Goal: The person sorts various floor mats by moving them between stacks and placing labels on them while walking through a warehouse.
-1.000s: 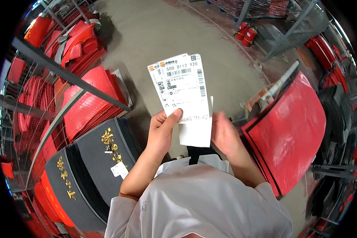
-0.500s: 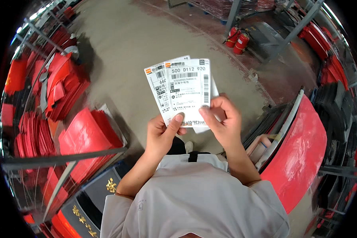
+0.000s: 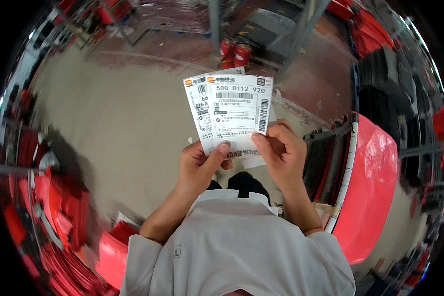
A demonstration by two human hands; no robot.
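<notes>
Several white shipping labels (image 3: 237,121), printed with barcodes and a small orange mark, are fanned out in front of my chest. My left hand (image 3: 202,162) pinches their lower left part, its thumb lying on the top label. At the lower right corner, my right hand (image 3: 281,150) grips the same labels between thumb and curled fingers. The top label faces up and covers most of those beneath it. Another pale sheet shows below and behind the right side.
To the right stands a stack of dark and red sheets with a glossy red panel (image 3: 367,192). Red fire extinguishers (image 3: 241,55) stand ahead by a grey metal post (image 3: 215,24). Folded red material (image 3: 64,212) is piled at the left. Concrete floor (image 3: 128,118) stretches ahead.
My view has turned right, so the red piles at the left and the fire extinguishers have shifted leftward in the picture. Both hands still hold the fanned labels in nearly the same pose.
</notes>
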